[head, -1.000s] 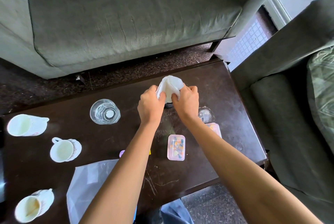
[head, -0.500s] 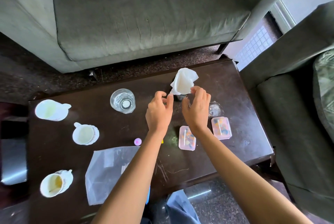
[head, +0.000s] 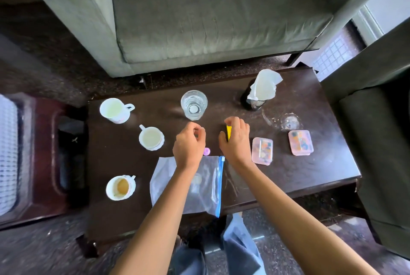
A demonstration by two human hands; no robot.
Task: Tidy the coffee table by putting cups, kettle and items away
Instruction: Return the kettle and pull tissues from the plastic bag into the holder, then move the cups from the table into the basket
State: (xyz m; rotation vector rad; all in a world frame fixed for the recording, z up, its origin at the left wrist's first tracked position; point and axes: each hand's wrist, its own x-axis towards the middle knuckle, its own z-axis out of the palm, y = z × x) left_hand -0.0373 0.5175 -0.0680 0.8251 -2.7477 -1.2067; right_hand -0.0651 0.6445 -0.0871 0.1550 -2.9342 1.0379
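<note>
The right hand [head: 236,143] pinches a yellow piece [head: 228,131]; the left hand [head: 188,143] is curled — contents unclear. A forward reach could tip the glass [head: 194,105] at its twelve o'clock.

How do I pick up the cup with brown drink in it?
Take the cup by its small handle, which sticks out on the far right side, towards the plastic bag. Come in from the right and lift it level: it stands upright with drink left inside.
</note>
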